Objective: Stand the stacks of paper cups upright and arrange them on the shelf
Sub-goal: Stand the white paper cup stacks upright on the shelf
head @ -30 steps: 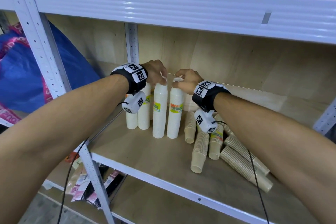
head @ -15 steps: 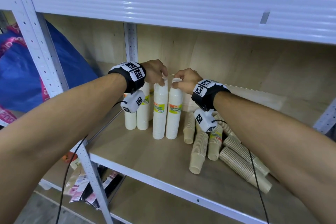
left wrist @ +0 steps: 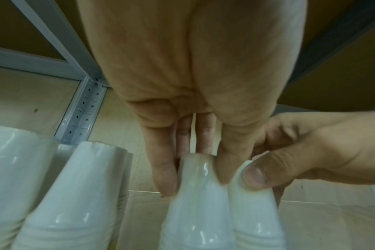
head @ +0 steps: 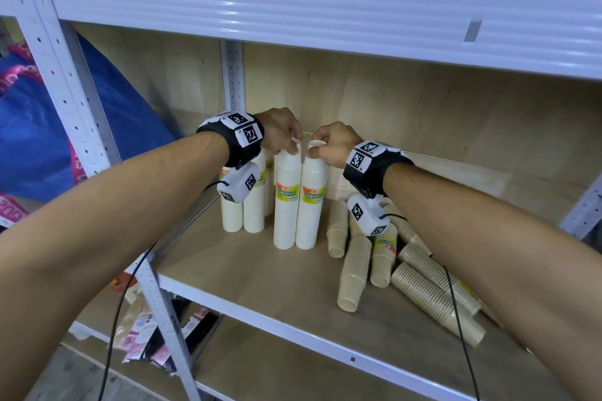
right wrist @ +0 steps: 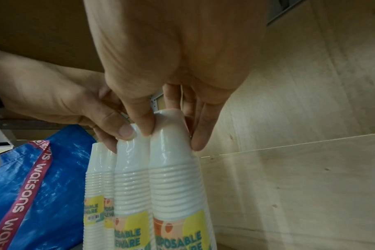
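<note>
White cup stacks stand upright mid-frame, each pinched at its top by one hand.

Blue bag [head: 81, 127] fills the left edge of the head view; right of it, two white stacks [head: 242, 202] stand at the back of the shelf [head: 293, 290]. At centre, the left hand [head: 280, 132] curls thumb and fingers round the top of the left front stack [head: 286, 202], and the right hand [head: 332, 143] pinches the right front stack [head: 311, 205]; the two touch. Lower right, brown cup stacks [head: 423, 286] lie toppled, not yet stood. My guess: tall, narrow stacks held only at the top may tip on release, or a knocked neighbour could fall.
</note>
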